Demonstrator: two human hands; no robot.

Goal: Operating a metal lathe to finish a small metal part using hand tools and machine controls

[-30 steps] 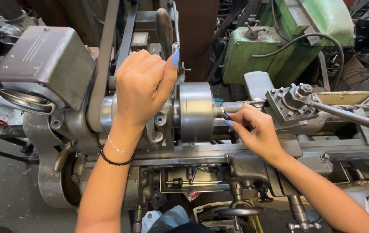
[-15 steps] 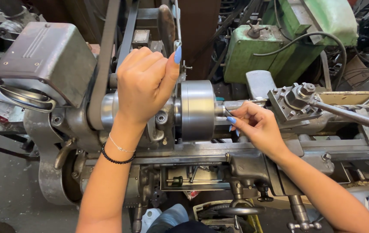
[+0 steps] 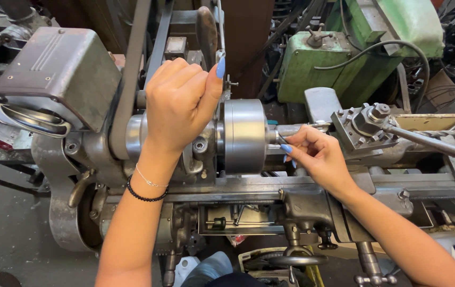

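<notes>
A small metal lathe is seen from above, and its round steel chuck is taken as the landmark. Just to the left of the chuck, the left hand is laid over the spindle part of the headstock; its fingers are curled together over the top and the thumb is pressed upward beside a thin vertical rod, but what exactly is gripped under the palm cannot be told. Further left of the chuck, a dark drive belt is passed over the spindle, and a grey box-shaped cover is placed beyond it. Just to the right of the chuck, the right hand is held at the chuck face, with its fingertips pinched together on a small thin metal piece that is touching the workpiece end. Further right of the chuck, the tool post with its long handle is seen. Behind the chuck, a green machine is standing.
</notes>
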